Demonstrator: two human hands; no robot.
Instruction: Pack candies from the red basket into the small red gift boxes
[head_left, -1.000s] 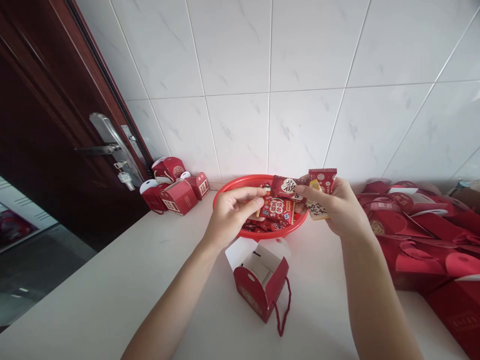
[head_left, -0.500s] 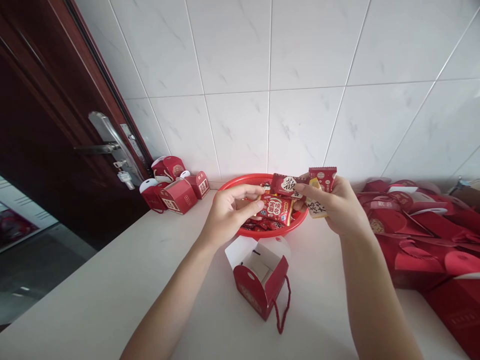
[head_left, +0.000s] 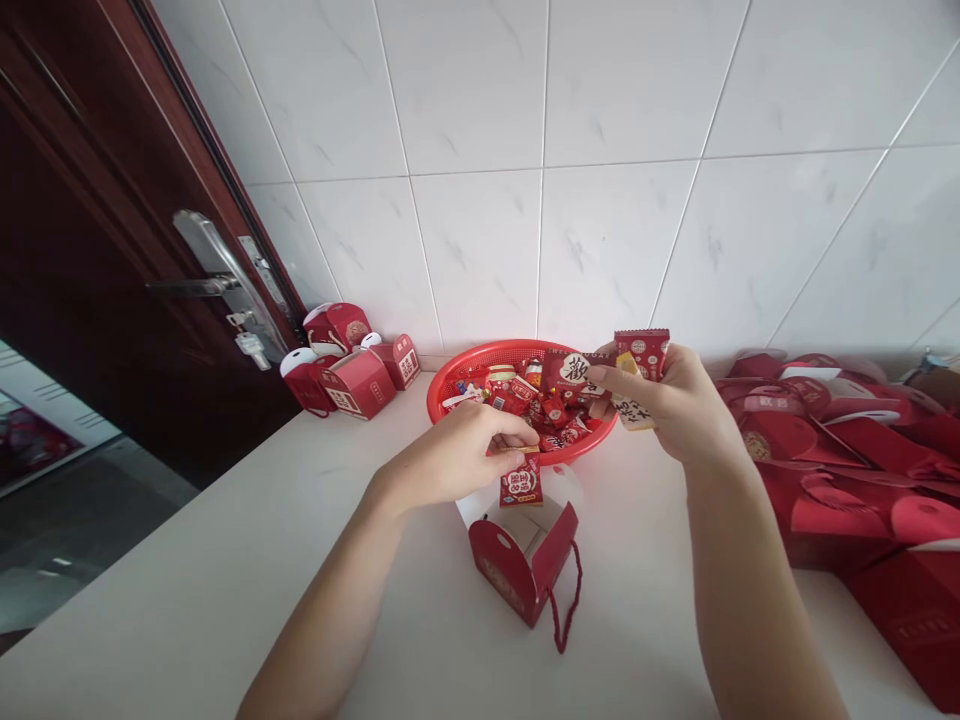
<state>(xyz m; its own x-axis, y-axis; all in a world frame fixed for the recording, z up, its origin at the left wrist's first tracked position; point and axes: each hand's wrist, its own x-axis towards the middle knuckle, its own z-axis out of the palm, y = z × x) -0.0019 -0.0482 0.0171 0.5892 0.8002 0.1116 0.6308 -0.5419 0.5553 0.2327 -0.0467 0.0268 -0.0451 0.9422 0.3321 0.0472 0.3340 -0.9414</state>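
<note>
On the surface [head_left: 195, 570], the open box [head_left: 504, 582] looks like light, stiff card that could crease; its side walls offer the soundest hold. Over its far side, the left hand [head_left: 454, 455] has its grip pinched on the upper end of 1 red packet [head_left: 520, 484], probably light and slick, best taken by the end seam so its filling isn't crushed. Beyond and right of the box, the right hand [head_left: 679, 405] has its grip closed around at least 3 wrapped packets [head_left: 571, 372]. Directly beyond the box sits the red basket [head_left: 574, 453], holding more packets.
</note>
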